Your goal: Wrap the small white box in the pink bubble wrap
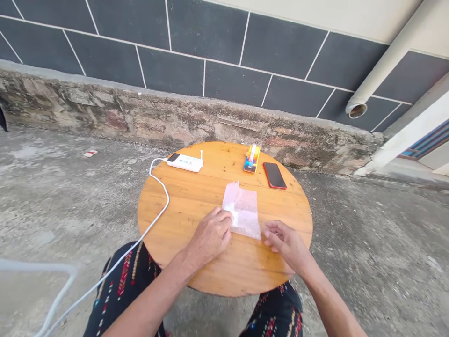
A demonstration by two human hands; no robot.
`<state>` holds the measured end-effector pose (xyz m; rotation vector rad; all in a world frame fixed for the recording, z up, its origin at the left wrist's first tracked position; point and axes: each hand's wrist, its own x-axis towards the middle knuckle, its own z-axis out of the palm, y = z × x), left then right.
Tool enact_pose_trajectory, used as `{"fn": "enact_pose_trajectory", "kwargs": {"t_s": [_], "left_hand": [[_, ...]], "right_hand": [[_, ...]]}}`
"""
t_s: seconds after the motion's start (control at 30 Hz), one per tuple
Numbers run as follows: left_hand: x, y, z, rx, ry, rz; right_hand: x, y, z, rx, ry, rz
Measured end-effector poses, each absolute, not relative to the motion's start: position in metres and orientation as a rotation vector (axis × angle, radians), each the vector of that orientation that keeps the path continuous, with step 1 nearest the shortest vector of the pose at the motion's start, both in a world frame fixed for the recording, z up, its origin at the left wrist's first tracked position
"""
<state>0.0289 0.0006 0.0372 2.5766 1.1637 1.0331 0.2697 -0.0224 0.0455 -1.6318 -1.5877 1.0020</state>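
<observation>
A translucent pinkish plastic sheet (245, 210) lies creased on the round wooden table (182, 206). At its left edge, my left hand (212, 231) has its fingers curled together at the plastic; what is under the fingertips is hidden. My right hand (284, 241) hovers or rests just beyond the sheet's lower right corner, fingers loosely bent with a gap between thumb and fingers, holding nothing visible.
A tape dispenser (251, 159) in yellow and blue and a red-edged phone (275, 175) are at the table's back right. A white power bank (185, 162) sits back left, its white cable (164, 206) running over the left edge. Behind stands a tiled wall (210, 28).
</observation>
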Motion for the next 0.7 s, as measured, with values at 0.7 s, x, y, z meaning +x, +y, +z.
{"fn": "enact_pose_trajectory", "kwargs": {"t_s": [0.7], "left_hand": [[0.025, 0.005, 0.038, 2.501, 1.092, 1.086]], "right_hand": [[0.224, 0.003, 0.035, -1.579, -1.303, 1.235]]}}
